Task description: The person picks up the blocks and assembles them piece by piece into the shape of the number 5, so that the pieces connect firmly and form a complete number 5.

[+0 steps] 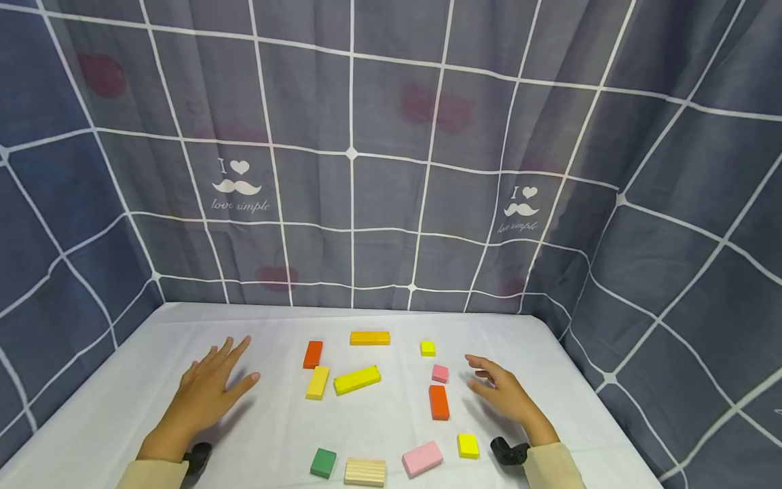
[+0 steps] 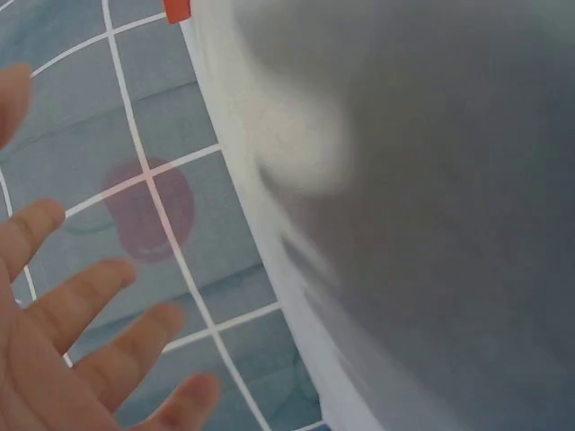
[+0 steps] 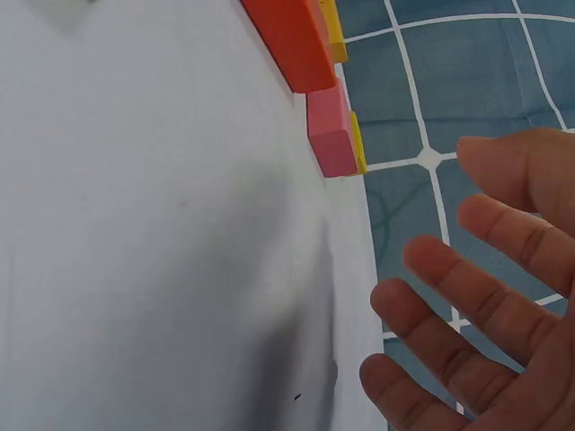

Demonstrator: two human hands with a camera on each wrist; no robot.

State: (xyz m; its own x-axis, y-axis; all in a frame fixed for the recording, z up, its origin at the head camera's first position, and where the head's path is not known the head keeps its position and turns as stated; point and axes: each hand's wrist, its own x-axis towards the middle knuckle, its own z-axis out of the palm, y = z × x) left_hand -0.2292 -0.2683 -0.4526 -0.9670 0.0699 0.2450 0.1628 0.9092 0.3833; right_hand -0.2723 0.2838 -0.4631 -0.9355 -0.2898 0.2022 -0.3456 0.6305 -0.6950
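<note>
My left hand [image 1: 206, 394] hovers over the left part of the white table with its fingers spread, holding nothing. Nearest to it lie an orange-red block [image 1: 313, 354] and a yellow block [image 1: 317, 383]. A longer bright yellow block [image 1: 357, 379] lies slanted beside them. My right hand [image 1: 506, 394] is over the right side, fingers loosely bent and nothing in them. Just left of it are a small pink block [image 1: 440, 373] and a red-orange block [image 1: 438, 403], both also in the right wrist view. The left wrist view shows spread fingers [image 2: 99, 305] above the cloth.
An orange-yellow block [image 1: 369, 338] and a small yellow cube [image 1: 427, 348] lie farther back. Along the front are a green block [image 1: 323, 463], a ridged wooden block [image 1: 364, 472], a pink block [image 1: 422, 460] and a yellow block [image 1: 468, 446]. A grey gridded curtain [image 1: 391, 190] encloses the table.
</note>
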